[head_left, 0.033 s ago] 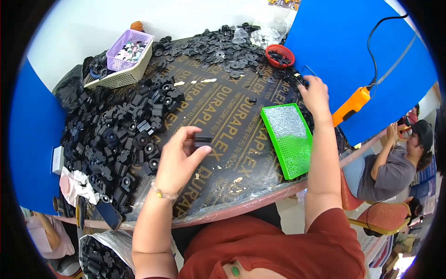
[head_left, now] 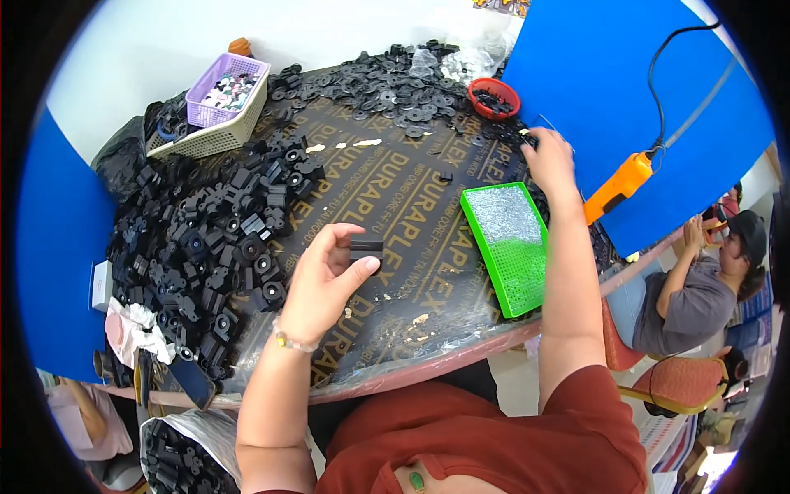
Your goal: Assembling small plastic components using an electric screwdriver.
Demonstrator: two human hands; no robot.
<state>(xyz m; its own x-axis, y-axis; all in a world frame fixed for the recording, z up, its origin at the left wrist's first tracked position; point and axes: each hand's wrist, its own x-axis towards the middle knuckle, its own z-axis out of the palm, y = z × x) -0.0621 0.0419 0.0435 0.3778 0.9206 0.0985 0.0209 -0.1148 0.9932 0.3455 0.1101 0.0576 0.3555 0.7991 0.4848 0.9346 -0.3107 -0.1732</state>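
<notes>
My left hand is closed on a dark, block-shaped black plastic part, held over the middle of the table between thumb and fingers. At the far right, my right hand reaches to a heap of small black pieces just below a red bowl. Its fingers are bent together at the heap; whatever is between them is too small to make out. Beneath the right forearm lies a green tray with a grid of holes, its far half filled with small silvery pieces.
Black plastic housings are heaped on the left, black discs along the back. A purple basket sits in a beige one. An orange electric screwdriver hangs on the right. A phone lies at the front edge.
My right hand has shifted slightly left and away from me, toward the small black pieces. My left hand, still holding the black plastic part, has drifted a little to the right.
</notes>
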